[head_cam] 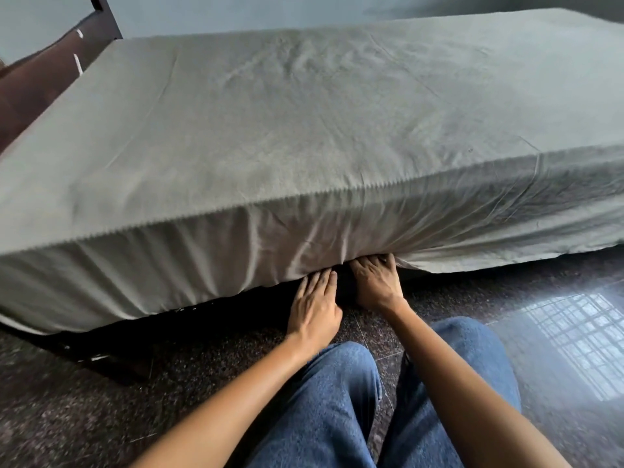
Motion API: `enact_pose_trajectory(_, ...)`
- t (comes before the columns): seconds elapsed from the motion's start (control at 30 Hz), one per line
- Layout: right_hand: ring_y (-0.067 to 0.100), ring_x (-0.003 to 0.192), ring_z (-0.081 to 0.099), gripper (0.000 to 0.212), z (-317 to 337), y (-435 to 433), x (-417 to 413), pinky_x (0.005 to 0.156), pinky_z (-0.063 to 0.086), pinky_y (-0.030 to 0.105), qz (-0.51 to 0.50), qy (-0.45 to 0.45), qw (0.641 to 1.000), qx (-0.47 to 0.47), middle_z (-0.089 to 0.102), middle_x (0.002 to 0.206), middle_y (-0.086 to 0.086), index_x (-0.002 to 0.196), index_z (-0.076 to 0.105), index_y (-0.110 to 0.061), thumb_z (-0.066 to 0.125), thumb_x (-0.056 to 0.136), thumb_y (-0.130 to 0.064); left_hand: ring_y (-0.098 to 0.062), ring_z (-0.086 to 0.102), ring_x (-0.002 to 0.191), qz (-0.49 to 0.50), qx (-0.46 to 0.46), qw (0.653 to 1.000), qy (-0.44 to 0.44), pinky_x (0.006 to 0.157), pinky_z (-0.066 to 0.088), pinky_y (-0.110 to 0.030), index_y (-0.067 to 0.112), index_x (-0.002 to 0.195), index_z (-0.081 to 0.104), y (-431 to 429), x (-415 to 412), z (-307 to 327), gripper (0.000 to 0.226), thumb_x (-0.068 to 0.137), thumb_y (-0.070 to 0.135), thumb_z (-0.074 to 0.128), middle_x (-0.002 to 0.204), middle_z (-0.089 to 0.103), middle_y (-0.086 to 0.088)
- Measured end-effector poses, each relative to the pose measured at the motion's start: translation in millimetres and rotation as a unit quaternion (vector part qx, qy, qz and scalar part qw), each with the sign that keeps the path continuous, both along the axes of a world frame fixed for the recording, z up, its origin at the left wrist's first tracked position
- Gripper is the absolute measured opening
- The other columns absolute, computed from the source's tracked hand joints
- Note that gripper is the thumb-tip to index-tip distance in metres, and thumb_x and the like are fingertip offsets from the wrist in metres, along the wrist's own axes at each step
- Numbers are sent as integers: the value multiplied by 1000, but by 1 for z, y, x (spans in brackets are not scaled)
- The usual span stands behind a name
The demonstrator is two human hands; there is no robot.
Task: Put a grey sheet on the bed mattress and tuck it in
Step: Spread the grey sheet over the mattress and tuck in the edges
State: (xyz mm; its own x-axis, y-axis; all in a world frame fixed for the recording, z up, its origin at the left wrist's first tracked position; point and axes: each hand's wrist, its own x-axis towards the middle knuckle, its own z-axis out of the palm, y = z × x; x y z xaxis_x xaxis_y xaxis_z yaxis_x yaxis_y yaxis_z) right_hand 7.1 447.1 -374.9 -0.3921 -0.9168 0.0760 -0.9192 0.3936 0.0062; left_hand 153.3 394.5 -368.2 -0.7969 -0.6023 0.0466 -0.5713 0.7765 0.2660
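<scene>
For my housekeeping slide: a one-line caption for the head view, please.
Left hand presses, right hand grips the grey sheet at its lower edge, mid-tuck.

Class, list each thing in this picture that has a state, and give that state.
Sheet: spread flat on top, hem hanging loose at right.
Left hand: fingers straight, pressing sheet under.
Right hand: fingers bent at sheet's hem; grip unclear.
</scene>
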Motion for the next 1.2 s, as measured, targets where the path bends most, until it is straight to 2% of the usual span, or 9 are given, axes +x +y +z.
enact_pose_trajectory(0.07,25,121,50,49,6,1,-4,104,16,42,1,-58,997,42,59,124,5,125,52,-16,59,78,-25,-25,54,120,-5,-21,1000,-9,106,37,-39,4,132,50,-1,-5,-5,59,76,19,52,129,58,-11)
enact_pose_trajectory(0.17,23,133,38,60,17,17,-6,111,20,35,38,-130,990,36,48,141,6,138,43,-15,52,78,-12,-23,50,122,15,-27,997,-71,104,29,-39,11,136,36,-1,-22,8,55,85,23,53,125,59,-9)
enact_pose_trajectory(0.33,20,119,54,52,20,62,-15,95,43,30,-105,-179,960,-189,60,129,-2,123,63,-20,52,75,-3,-19,49,122,20,-74,991,-111,99,28,-37,16,138,30,-1,-27,3,56,87,23,50,127,57,-5)
enact_pose_trajectory(0.43,25,118,55,52,16,72,-36,95,45,34,-150,-166,959,-172,57,131,2,124,61,-13,49,75,-2,-17,47,125,21,-84,989,-117,99,28,-36,17,140,29,-3,-29,2,58,85,21,47,132,54,-3)
enact_pose_trajectory(0.63,22,133,37,66,5,62,-49,110,27,39,-112,-131,980,-96,43,143,2,137,46,-16,49,72,-6,-20,57,115,32,-97,988,-114,90,37,-37,13,133,45,-3,-28,-4,59,76,19,58,120,64,-6)
enact_pose_trajectory(0.73,16,142,21,69,1,61,-52,116,7,45,-115,-90,989,-34,30,151,0,143,33,-17,52,77,-11,-18,49,125,25,-88,989,-119,98,33,-36,13,139,39,-1,-31,0,61,81,21,53,134,54,-3)
enact_pose_trajectory(0.87,28,131,39,51,-9,51,-58,114,18,44,-122,-38,990,-55,51,133,11,129,48,-9,55,80,-14,-16,35,135,20,-62,986,-153,108,25,-33,14,146,24,-3,-37,5,64,87,27,45,148,37,-1)
enact_pose_trajectory(1.03,26,108,58,23,16,23,-76,110,20,43,-149,-33,988,27,68,103,8,102,66,-14,51,84,-16,-24,23,142,-19,60,973,-221,114,21,-37,7,150,15,-1,-35,32,62,94,24,36,157,16,-10)
enact_pose_trajectory(1.2,27,125,43,40,-3,35,-89,114,6,50,-113,-47,991,46,56,125,6,127,49,-16,50,88,-26,-16,30,140,-101,69,992,-25,114,18,-27,16,144,39,34,-56,48,47,98,26,38,154,27,-1)
